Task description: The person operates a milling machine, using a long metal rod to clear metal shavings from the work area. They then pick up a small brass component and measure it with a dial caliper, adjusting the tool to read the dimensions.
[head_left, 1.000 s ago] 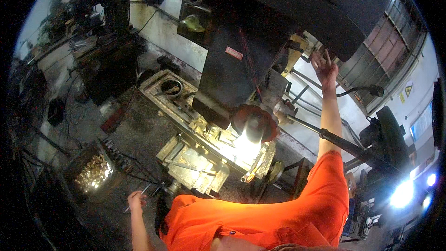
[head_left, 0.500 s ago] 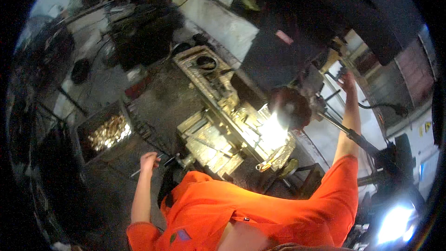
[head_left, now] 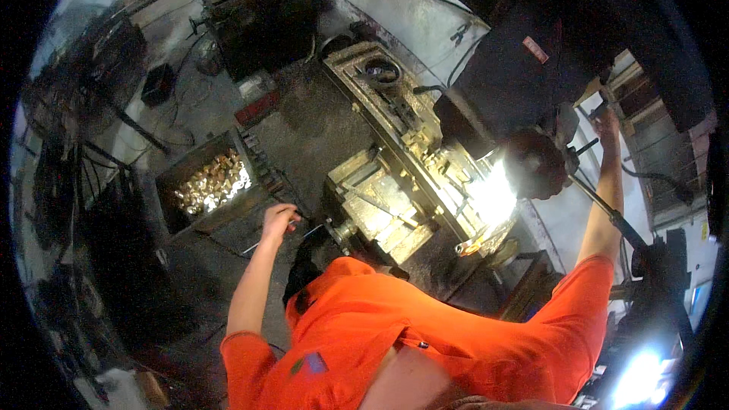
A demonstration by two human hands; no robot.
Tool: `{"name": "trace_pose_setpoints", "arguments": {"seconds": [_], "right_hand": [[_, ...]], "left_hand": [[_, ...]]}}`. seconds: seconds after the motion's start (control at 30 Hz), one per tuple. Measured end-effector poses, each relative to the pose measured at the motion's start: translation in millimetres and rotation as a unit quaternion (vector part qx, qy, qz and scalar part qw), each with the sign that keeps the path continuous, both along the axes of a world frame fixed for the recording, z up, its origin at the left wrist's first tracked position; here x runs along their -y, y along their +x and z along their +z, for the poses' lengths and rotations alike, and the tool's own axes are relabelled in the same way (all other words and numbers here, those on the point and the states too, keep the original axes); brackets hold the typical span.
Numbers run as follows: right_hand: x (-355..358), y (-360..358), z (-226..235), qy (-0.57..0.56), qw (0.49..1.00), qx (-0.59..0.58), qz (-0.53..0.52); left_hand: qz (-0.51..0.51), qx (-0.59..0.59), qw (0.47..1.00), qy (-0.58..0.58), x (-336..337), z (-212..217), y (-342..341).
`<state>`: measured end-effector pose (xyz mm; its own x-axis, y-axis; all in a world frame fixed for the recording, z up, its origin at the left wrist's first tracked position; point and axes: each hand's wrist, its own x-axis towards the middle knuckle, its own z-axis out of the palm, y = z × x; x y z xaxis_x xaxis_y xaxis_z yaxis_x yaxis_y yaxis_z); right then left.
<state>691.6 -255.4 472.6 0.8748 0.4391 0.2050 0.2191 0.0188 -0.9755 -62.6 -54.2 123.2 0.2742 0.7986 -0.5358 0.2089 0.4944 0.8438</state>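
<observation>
The long metal worktop [head_left: 357, 100] of the machine runs slantwise, brightly lit toward its right end. To the left of the worktop and on its near side, the left hand [head_left: 281, 222] is curled, its grip clamped on a thin rod [head_left: 253, 247], which pokes out on both sides of the fist. Past the right end of the worktop, with the arm stretched out, the right hand [head_left: 607, 123] is up at a dark machine part [head_left: 598, 109]; it is too small and dim to tell whether that grip is closed or merely touching.

A ring [head_left: 381, 70] lies on the far left part of the worktop, and a dark red round part [head_left: 535, 165] stands over its right end. Left of the worktop, well apart, a box [head_left: 165, 206] holds shiny metal pieces [head_left: 216, 184]. A red block [head_left: 257, 108] is also left of the worktop.
</observation>
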Motion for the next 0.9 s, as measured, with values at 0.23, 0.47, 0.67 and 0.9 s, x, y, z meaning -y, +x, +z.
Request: {"name": "trace_pose_setpoints", "arguments": {"seconds": [0.23,0.47,0.67,0.9], "right_hand": [[84,-66,-2,0.022,0.997,0.044,-0.067],[216,-295,-37,0.095,0.990,0.006,-0.100],[219,-473,-77,0.087,0.928,-0.156,-0.327],[194,-536,-105,0.006,0.893,-0.211,-0.399]], "left_hand": [[-0.135,0.077,0.988,-0.024,-66,-24,116],[-0.212,0.184,0.921,-0.269,-89,-101,220],[-0.101,0.259,0.872,-0.404,-87,-134,271],[0.005,0.330,0.860,-0.390,-126,-111,280]]}}
